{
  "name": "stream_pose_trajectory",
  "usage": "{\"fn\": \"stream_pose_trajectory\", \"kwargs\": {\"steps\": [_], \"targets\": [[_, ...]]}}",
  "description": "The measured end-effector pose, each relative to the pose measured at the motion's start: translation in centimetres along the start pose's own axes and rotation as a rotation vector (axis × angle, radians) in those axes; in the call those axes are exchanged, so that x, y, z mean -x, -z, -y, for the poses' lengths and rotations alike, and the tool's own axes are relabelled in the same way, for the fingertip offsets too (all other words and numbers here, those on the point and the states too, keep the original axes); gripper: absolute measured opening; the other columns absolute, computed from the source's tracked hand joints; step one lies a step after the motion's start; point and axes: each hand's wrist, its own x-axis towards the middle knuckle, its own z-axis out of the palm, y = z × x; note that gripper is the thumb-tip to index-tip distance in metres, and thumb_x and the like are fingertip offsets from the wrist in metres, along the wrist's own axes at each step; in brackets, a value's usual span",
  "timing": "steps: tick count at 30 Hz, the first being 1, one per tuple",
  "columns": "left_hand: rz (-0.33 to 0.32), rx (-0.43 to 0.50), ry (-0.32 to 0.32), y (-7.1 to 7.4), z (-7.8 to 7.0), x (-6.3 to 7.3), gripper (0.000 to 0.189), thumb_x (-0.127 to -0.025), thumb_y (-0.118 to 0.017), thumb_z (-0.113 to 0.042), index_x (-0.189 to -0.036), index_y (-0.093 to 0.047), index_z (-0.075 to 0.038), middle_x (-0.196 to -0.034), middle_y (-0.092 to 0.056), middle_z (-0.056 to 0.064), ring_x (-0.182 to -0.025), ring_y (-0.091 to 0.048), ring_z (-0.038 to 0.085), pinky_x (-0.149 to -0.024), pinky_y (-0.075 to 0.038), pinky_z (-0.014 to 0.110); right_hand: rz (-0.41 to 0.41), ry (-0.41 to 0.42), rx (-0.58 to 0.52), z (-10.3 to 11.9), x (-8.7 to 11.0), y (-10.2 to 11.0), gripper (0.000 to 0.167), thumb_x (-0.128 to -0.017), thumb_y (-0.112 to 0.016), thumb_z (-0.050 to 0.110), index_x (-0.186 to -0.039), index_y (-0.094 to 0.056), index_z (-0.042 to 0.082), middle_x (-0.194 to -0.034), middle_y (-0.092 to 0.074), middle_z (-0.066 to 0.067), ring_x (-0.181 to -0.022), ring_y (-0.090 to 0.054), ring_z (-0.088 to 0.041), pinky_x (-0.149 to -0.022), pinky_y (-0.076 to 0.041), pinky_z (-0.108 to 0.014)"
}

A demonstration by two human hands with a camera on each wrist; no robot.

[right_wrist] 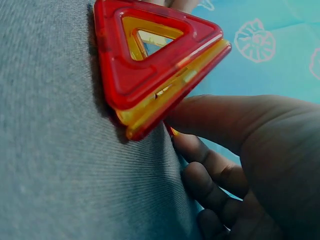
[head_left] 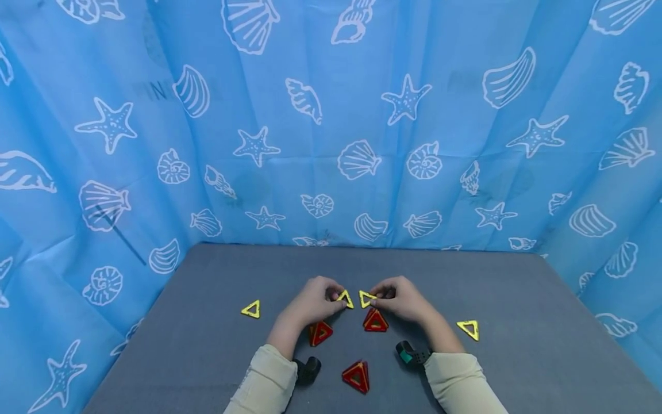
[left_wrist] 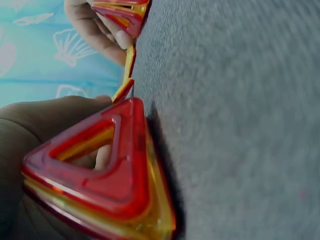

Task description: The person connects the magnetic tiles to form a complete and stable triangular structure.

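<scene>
My left hand [head_left: 316, 299] pinches a yellow triangular magnetic tile [head_left: 349, 301] between thumb and fingers. Facing it across a small gap, a second yellow triangular tile [head_left: 361, 299] is pinched by my right hand [head_left: 405, 298]. Red-and-yellow triangular tile pieces stand close by: the left piece [head_left: 314, 335] by the left wrist, the right piece [head_left: 375, 329] just below the right-hand tile. In the left wrist view the left piece [left_wrist: 132, 170] partly covers the left hand. The right piece [right_wrist: 150, 82] hides the right fingertips in the right wrist view.
Another red triangular piece [head_left: 365, 376] lies nearer the front, between the forearms. Single yellow triangular tiles lie farther out, one at left [head_left: 251, 315] and one at right [head_left: 475, 330]. A blue shell-patterned curtain [head_left: 331, 132] borders the grey table [head_left: 207, 356].
</scene>
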Motion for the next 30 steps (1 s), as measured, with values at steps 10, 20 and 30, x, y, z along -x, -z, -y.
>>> {"fn": "stream_pose_trajectory", "kwargs": {"steps": [10, 20, 30], "targets": [[0.009, 0.006, -0.011, -0.6, -0.5, 0.1, 0.024, -0.098, -0.078, -0.019, -0.117, -0.079, -0.006, -0.086, -0.064, 0.001, -0.072, -0.056, 0.015, -0.064, -0.046, 0.029, 0.009, -0.008, 0.0, 0.6, -0.2, -0.2, 0.016, -0.096, -0.079, 0.015, -0.109, -0.08, 0.004, -0.093, -0.075, -0.003, -0.079, -0.064, -0.015, -0.071, -0.053, -0.031], [0.005, 0.025, -0.046, -0.8, -0.6, 0.2, 0.024, -0.1, -0.076, -0.018, -0.119, -0.078, -0.006, -0.093, -0.069, -0.002, -0.078, -0.062, 0.013, -0.069, -0.052, 0.029, 0.026, 0.027, 0.0, 0.5, 0.1, -0.5, 0.016, -0.097, -0.078, 0.014, -0.109, -0.08, 0.005, -0.093, -0.074, -0.004, -0.077, -0.061, -0.016, -0.067, -0.052, -0.029], [0.006, 0.084, -0.151, -0.6, -1.1, 0.2, 0.027, -0.102, -0.072, -0.016, -0.127, -0.075, -0.008, -0.105, -0.074, -0.001, -0.089, -0.067, 0.012, -0.08, -0.058, 0.033, 0.025, 0.018, -0.002, 0.5, 0.1, -0.5, 0.016, -0.097, -0.078, 0.015, -0.109, -0.08, 0.005, -0.093, -0.073, -0.003, -0.078, -0.06, -0.016, -0.068, -0.051, -0.029]]}}
